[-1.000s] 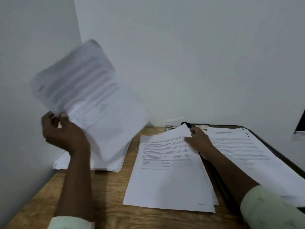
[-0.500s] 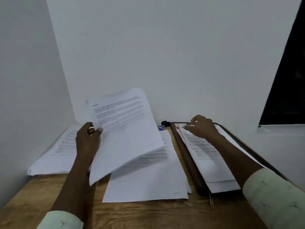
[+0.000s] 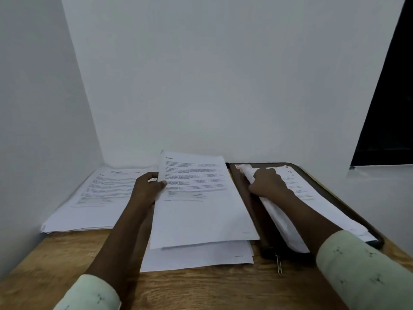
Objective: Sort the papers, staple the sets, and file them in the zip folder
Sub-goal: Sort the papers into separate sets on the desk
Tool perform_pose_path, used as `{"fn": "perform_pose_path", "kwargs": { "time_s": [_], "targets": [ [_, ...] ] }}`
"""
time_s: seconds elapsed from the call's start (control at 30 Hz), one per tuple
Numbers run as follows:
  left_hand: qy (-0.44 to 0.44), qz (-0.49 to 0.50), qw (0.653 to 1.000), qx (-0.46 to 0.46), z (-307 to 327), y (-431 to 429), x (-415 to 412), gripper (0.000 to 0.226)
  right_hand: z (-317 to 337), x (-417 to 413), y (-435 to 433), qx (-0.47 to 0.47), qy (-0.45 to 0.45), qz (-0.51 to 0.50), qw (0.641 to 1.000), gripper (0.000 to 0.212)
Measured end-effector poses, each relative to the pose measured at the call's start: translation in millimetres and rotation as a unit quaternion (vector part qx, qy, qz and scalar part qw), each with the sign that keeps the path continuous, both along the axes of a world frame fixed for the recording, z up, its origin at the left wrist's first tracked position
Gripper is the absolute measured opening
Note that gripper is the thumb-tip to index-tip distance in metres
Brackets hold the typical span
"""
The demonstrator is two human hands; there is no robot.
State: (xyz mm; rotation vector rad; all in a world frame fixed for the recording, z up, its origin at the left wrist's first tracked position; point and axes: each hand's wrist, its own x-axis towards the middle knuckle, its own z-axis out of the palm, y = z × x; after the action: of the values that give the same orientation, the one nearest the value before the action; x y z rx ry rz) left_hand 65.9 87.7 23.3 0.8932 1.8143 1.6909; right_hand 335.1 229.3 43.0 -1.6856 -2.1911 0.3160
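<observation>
Fingers (image 3: 161, 184) on papers (image 3: 201, 211), wooden desk (image 3: 201, 287), walls (image 3: 201, 86)

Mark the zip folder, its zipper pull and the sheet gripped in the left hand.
zip folder (image 3: 247, 198), head view, on its dark left edge strip.
zipper pull (image 3: 278, 265), head view, on the middle of the metal tab.
gripped sheet (image 3: 201, 215), head view, on its blank lower half.
</observation>
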Motion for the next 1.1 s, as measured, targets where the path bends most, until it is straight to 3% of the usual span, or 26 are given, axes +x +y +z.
{"fn": "perform_pose_path", "kwargs": {
  "time_s": [0.07,0.23,0.3,0.47,0.67,0.8,0.9,0.97,1.03,1.1],
  "targets": [
    [-0.032,-0.042,0.999,0.004,4.9,1.0,16.5,0.022,7.8,9.7,8.5,0.020,0.041,-0.009,0.999,0.015],
    [-0.076,-0.085,0.993,-0.011,0.5,19.7,53.4,0.026,47.6,29.2,18.7,0.025,0.098,-0.043,0.994,0.032],
    [-0.092,-0.108,0.990,-0.020,-3.7,28.8,64.1,0.028,56.2,30.0,19.5,0.042,0.077,-0.041,0.995,0.039],
    [-0.119,-0.172,0.976,-0.055,-4.5,33.9,80.9,0.036,47.3,-7.3,4.5,0.003,-0.003,0.040,0.999,0.027],
    [-0.165,-0.204,0.964,-0.037,-5.1,35.4,90.7,0.028,9.5,-56.9,-19.2,-0.040,0.033,0.100,0.994,0.015],
    [-0.146,-0.203,0.967,-0.046,-8.2,40.0,93.7,0.036,0.1,-68.7,-26.5,-0.141,0.105,0.128,0.976,0.024],
    [-0.182,-0.188,0.964,-0.043,-12.7,41.4,92.1,0.039,7.0,-63.1,-30.6,-0.246,0.251,0.130,0.927,0.019],
    [-0.212,-0.208,0.954,-0.046,-15.1,40.0,91.7,0.035,13.4,-54.1,-26.8,-0.253,0.342,0.115,0.898,0.018],
    [-0.227,-0.231,0.945,-0.045,-16.6,38.4,94.5,0.032,16.3,-41.4,-16.2,-0.204,0.324,0.103,0.918,0.021],
    [-0.214,-0.234,0.948,-0.036,-18.7,38.8,97.5,0.043,17.3,-25.0,0.4,-0.104,0.229,0.071,0.965,0.031]
  ]
}}
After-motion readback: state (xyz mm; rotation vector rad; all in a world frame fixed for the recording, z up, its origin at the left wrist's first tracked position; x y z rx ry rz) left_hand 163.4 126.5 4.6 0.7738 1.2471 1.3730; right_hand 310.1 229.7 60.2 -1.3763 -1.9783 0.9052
